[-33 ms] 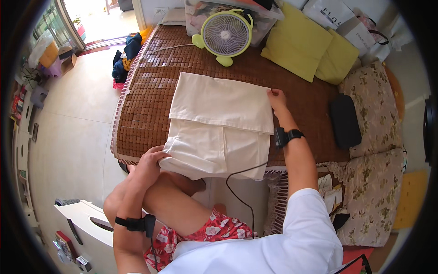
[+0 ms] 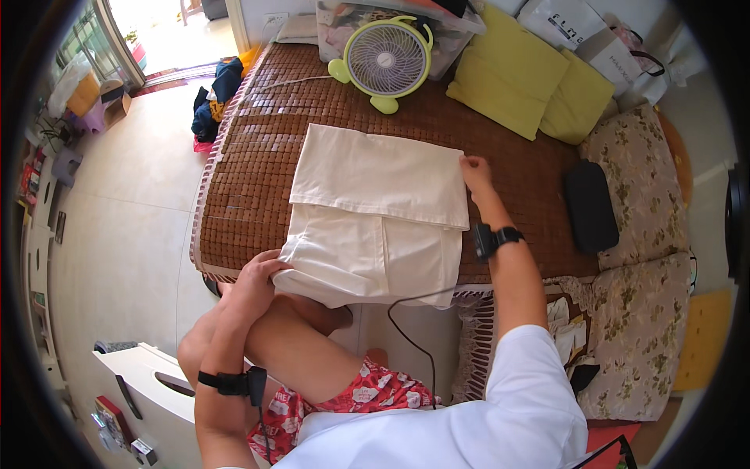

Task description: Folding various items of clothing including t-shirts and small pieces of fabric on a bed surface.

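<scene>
The folded rectangular cloth is showing plain cream; the round plastic fan at twelve o'clock, lime-green; fabric shorts at six are carrying white figures on red.

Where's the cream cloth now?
Centre of the head view: the cream cloth lies mostly on the brown mat, below the fan, between the left hand at lower left and the right hand at upper right.

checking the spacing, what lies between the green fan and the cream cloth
Just a bare stretch of brown mat separates fan from cloth, head view shows.
</scene>
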Demonstrator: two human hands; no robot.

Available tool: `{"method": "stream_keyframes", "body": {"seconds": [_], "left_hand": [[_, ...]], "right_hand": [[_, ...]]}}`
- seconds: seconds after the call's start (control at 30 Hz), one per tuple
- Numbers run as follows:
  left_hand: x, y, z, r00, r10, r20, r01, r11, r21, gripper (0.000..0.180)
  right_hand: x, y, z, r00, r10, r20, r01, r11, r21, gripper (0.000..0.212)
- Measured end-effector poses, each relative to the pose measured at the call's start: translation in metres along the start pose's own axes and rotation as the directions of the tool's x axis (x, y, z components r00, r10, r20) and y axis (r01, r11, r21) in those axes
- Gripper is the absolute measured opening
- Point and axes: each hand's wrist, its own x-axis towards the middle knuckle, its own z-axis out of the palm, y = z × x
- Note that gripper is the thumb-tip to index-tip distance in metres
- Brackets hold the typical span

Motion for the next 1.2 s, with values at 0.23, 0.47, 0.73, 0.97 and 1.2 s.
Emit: {"method": "stream_keyframes", "body": {"seconds": [0.23,0.47,0.73,0.97,1.2], "left_hand": [[0.003,0.008,-0.001,0.999,0.034,-0.032,-0.035,0.999,-0.028,0.036],[0.007,0.022,0.001,0.994,0.083,-0.072,-0.083,0.997,-0.001,0.034],[0.001,0.017,0.000,0.997,0.019,-0.072,-0.020,1.000,-0.021,0.032],[0.000,0.001,-0.002,0.999,-0.037,-0.035,0.035,0.998,-0.059,0.034],[-0.001,0.002,-0.006,0.998,-0.011,-0.055,0.011,1.000,-0.007,0.033]], "right_hand": [[-0.074,-0.007,-0.055,0.911,0.184,0.369,-0.132,0.978,-0.162,0.038],[-0.064,-0.006,-0.046,0.908,0.214,0.361,-0.200,0.977,-0.077,0.033],[-0.003,-0.024,-0.012,0.899,0.258,0.354,-0.325,0.935,0.143,0.035],[0.032,-0.004,-0.006,0.902,0.105,0.420,-0.309,0.836,0.454,0.034],[-0.024,-0.041,-0.036,0.841,0.261,0.474,-0.329,0.942,0.066,0.037]]}}
